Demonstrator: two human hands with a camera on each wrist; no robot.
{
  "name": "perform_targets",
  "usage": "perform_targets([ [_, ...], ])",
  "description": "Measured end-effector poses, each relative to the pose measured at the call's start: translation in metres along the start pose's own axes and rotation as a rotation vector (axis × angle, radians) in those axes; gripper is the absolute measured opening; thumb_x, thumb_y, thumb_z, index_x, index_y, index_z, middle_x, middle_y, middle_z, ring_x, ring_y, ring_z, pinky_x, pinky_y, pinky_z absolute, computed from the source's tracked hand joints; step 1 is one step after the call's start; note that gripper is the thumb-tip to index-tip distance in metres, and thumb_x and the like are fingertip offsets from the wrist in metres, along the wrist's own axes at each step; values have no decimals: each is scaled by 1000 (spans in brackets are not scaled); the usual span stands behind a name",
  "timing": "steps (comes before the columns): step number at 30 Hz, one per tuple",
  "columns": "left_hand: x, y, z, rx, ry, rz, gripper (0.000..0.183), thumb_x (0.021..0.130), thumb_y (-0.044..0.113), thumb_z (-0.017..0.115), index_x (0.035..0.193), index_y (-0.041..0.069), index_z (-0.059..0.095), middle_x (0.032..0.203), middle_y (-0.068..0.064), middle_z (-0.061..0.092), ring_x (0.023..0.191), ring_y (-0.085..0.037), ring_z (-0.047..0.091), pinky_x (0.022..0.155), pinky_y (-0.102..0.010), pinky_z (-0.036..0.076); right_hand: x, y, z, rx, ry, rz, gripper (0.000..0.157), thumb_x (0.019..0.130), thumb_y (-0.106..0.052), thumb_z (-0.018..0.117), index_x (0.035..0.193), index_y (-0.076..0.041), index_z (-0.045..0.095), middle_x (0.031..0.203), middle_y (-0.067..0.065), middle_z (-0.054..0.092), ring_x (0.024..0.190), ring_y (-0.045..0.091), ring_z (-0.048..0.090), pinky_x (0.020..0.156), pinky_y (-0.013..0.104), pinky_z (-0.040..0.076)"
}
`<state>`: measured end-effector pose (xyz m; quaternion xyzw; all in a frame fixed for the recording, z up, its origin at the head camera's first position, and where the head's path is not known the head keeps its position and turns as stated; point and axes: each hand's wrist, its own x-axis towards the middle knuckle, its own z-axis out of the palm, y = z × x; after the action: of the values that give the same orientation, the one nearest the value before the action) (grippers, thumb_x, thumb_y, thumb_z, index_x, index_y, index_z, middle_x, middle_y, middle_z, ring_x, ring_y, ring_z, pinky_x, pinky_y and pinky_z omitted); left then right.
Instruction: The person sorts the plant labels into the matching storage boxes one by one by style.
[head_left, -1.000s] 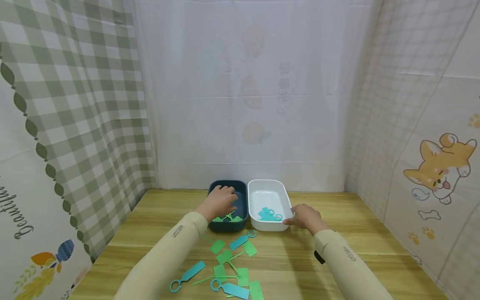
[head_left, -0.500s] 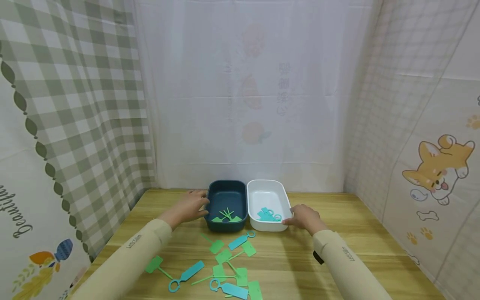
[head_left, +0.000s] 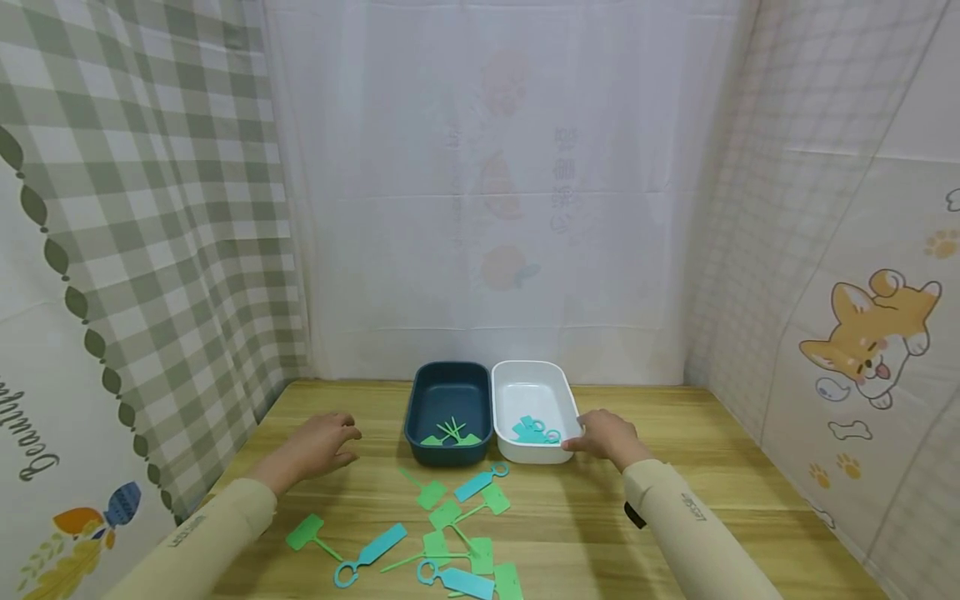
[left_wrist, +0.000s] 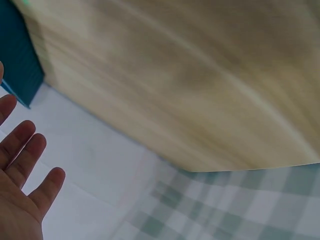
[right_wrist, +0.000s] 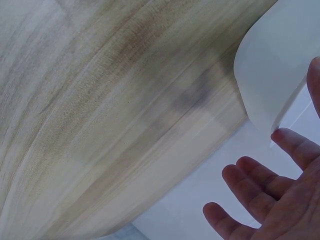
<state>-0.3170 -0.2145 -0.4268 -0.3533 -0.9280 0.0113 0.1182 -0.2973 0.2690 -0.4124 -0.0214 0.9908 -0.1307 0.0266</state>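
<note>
My left hand [head_left: 315, 448] hovers over the left part of the table, fingers spread and holding nothing; the left wrist view shows the same palm [left_wrist: 20, 205]. To its right stands a dark blue bin [head_left: 452, 368] with several green plant labels [head_left: 452, 435] inside. Against it sits a white bin [head_left: 534, 454] holding several blue ring-ended tags [head_left: 534, 430]. At the white bin's front right corner rests my right hand [head_left: 609, 437]. In the right wrist view its fingers [right_wrist: 295, 147] are extended, with one fingertip at the rim.
Loose green plant labels [head_left: 447, 513] and blue ring-ended tags [head_left: 381, 543] lie scattered in front of the bins, some overlapping. One green label [head_left: 306, 531] lies farther left. The wooden table [head_left: 645, 533] is bounded by a white curtain [head_left: 390, 250] behind and cloths at both sides.
My left hand has come out of the dark blue bin and moved left, away from it. My right hand stays at the white bin's corner.
</note>
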Motion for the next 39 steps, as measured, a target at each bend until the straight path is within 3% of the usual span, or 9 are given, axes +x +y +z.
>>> perform_targets([
  [8,-34,-12,8,-91,-49,-21,28,83,24,81,101,5,72,103,-10,63,91,-31,63,79,-47,54,-2,-1,-1,6,-8,5,59,84,-39,79,124,3,65,119,19,67,105,34,62,83,57,51],
  [13,-47,-18,11,-114,-46,1,26,82,25,81,99,7,72,102,-10,64,90,-32,64,79,-49,54,-2,-1,-1,8,-11,14,59,85,-38,78,125,3,65,120,19,66,104,34,62,82,57,51],
  [18,-59,-22,16,-116,-33,36,24,81,25,81,97,9,73,98,-4,63,84,-25,64,72,-42,54,0,0,0,9,-12,31,59,84,-40,79,124,1,66,117,16,68,99,30,63,80,54,51],
  [26,-75,-16,14,-266,-219,-77,50,77,42,83,112,9,70,117,-11,61,101,-37,62,82,-54,52,-2,-2,0,-9,-7,17,58,84,-40,78,124,1,66,115,15,68,94,26,62,75,51,52],
  [33,-80,-11,13,-317,-283,-118,60,67,43,89,113,10,69,124,-19,57,108,-43,59,87,-60,49,-4,-4,-2,-12,-11,21,59,85,-39,78,125,1,65,117,16,68,98,29,63,77,52,52],
  [39,-85,-4,12,-397,-335,-158,71,61,37,93,121,10,64,138,-28,47,120,-53,49,95,-69,38,-3,-3,-2,-13,-5,20,57,85,-40,78,123,1,67,112,14,69,92,26,62,75,51,52],
])
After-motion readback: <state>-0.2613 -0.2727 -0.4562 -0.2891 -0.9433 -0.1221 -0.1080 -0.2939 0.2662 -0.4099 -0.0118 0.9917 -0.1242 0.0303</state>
